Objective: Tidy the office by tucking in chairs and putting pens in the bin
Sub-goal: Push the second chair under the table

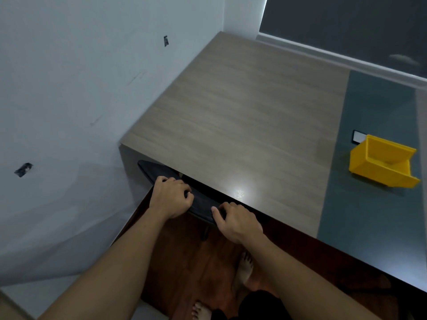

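A black chair [159, 171] is pushed under the front edge of a wooden desk [242, 116]; only the top of its backrest shows. My left hand [172, 197] grips the backrest top on the left side. My right hand [238, 221] grips it further right, thumb over the rim. The chair's seat and legs are hidden beneath the desk. A yellow open-fronted bin [382, 161] stands on the desk's grey-green strip at the far right. I see no pens.
A white wall [69, 100] runs close along the desk's left side. A small white card with a dark border [358, 136] lies behind the bin. My bare feet [245, 269] stand on the dark red wooden floor [196, 273]. A window with a dark blind is at the back.
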Action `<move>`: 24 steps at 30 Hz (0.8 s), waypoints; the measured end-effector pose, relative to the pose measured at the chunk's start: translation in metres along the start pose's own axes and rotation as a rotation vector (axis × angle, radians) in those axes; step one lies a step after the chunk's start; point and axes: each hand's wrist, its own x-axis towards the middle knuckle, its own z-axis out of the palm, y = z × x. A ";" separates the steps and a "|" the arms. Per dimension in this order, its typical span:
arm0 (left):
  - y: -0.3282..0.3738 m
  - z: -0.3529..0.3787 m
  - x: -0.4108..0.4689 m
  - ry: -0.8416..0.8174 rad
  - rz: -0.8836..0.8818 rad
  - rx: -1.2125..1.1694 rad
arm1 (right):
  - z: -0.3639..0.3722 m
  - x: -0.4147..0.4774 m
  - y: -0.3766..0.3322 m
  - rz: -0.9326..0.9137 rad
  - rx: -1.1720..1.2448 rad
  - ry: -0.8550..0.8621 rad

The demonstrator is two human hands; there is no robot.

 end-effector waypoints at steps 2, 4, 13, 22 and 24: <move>0.000 0.001 0.003 0.011 -0.018 -0.009 | -0.005 0.006 0.002 -0.008 -0.013 0.004; 0.000 0.002 0.005 0.025 -0.030 -0.015 | -0.007 0.010 0.004 -0.017 -0.018 0.001; 0.005 -0.002 0.002 0.009 -0.063 -0.010 | -0.011 0.008 0.003 -0.023 -0.010 0.006; 0.055 -0.005 -0.043 -0.031 -0.060 -0.055 | -0.049 -0.008 0.025 0.082 0.127 -0.239; 0.071 -0.010 -0.054 -0.017 -0.030 -0.095 | -0.060 -0.022 0.043 0.090 0.144 -0.213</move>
